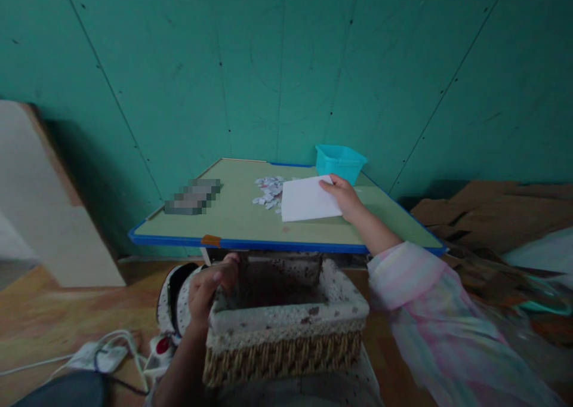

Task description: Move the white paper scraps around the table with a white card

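Note:
My right hand (344,197) pinches the right edge of a flat white sheet, perhaps folded paper (308,200), over the table top. Behind the sheet lies a small heap of white paper scraps (269,191), partly covered by it. My left hand (215,284) grips the left rim of a woven basket (286,359) with a patterned cloth lining. The basket is below the table's front edge, close to my body, and its inside is dark.
The pale green table (233,225) has blue-taped edges. A turquoise plastic bin (341,163) stands at its back right, and a pixelated item (192,197) lies left. A power strip with cables (101,356) is on the floor. Cardboard (496,213) is piled at right; a board (58,204) leans left.

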`<state>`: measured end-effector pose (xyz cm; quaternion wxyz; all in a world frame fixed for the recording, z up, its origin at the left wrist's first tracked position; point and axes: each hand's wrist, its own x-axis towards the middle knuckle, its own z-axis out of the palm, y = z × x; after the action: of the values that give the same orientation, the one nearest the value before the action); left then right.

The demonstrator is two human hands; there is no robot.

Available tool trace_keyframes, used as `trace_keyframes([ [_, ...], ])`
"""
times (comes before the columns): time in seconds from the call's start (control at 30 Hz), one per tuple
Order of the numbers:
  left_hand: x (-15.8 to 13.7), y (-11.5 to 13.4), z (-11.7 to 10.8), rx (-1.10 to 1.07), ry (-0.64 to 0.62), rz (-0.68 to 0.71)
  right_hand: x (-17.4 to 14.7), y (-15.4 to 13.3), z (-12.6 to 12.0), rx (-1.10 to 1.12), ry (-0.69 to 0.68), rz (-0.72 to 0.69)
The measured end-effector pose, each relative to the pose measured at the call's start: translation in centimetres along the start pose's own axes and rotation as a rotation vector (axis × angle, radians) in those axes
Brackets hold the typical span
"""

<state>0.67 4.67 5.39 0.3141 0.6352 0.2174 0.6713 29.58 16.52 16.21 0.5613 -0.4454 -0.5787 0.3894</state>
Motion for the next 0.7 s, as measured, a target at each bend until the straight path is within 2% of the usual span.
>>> trace_keyframes([
  [0.2, 0.0, -0.1, 0.1, -0.044, -0.001, 0.056, 0.1, -0.1, -0.1, 0.018, 0.054, -0.022],
  [0.47, 0.3, 0.5, 0.3, -0.092, -0.019, 0.086, 0.6, 0.9, -0.2, -0.119, 0.03, -0.087],
  [0.7, 0.2, 0.2, 0.0, -0.09, -0.056, 0.083, 0.3, 0.4, -0.1, -0.11, 0.041, -0.107],
])
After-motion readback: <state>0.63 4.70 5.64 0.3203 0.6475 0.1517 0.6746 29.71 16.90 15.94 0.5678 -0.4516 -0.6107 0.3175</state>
